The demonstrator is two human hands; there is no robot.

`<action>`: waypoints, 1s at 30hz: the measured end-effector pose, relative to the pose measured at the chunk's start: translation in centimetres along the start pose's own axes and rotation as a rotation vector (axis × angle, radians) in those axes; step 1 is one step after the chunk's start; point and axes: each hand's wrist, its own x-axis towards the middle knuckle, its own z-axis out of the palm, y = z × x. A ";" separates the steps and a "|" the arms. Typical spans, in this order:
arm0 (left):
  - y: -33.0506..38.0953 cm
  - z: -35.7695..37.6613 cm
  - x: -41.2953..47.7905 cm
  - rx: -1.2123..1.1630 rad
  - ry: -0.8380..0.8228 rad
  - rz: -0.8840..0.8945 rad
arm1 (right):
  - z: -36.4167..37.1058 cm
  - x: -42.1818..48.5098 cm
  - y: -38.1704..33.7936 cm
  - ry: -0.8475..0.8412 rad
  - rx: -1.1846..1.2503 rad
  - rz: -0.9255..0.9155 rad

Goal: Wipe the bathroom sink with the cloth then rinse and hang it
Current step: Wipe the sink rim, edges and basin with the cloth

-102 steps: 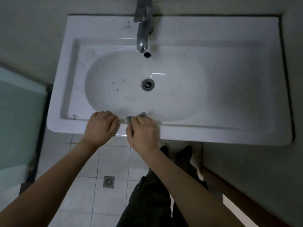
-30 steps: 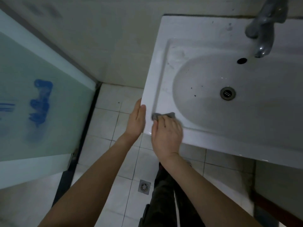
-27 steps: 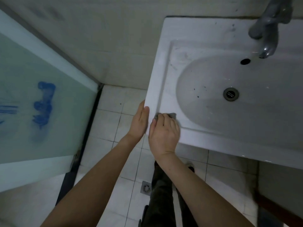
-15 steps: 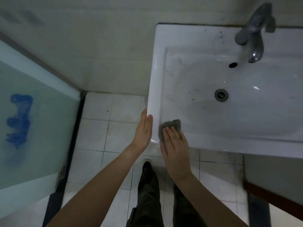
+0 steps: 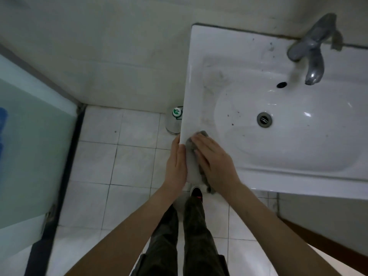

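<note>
A white rectangular sink (image 5: 201, 56) fills the upper right, with dark specks in its bowl and a metal drain (image 5: 264, 119) at the middle. A grey cloth (image 5: 190, 144) lies on the sink's front left corner, mostly hidden under my right hand (image 5: 214, 162), which presses flat on it. My left hand (image 5: 176, 164) rests flat against the sink's outer left edge, fingers straight and holding nothing. A metal tap (image 5: 312, 54) stands at the back rim, with no water running.
A bottle with a green and white cap (image 5: 175, 120) stands on the white tiled floor (image 5: 129, 162) beside the sink's left side. A frosted glass panel (image 5: 29, 148) lies at the left. My legs and a shoe are below the sink corner.
My right hand has slid the cloth from the front rim to the sink's front left corner. My left hand moved from the front rim to the outer left edge. The view shifted left.
</note>
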 end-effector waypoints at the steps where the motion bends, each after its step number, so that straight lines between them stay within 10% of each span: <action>1: 0.1 0.0 -0.1 0.017 0.001 -0.006 | -0.6 1.3 0.2 0.021 0.102 0.098; 5: 0.4 -0.1 -0.4 0.054 0.005 -0.048 | -1.7 6.9 1.6 0.151 0.344 0.200; 16: 0.8 0.5 -0.5 0.118 0.098 -0.105 | 0.5 13.3 6.3 -0.266 0.049 -0.636; 24: 0.7 0.4 -0.4 0.148 0.113 -0.138 | -0.9 25.7 9.2 -0.119 0.065 -0.309; 30: 1.9 0.4 -0.5 0.241 0.147 -0.179 | -0.3 13.2 4.5 -0.387 0.073 -0.610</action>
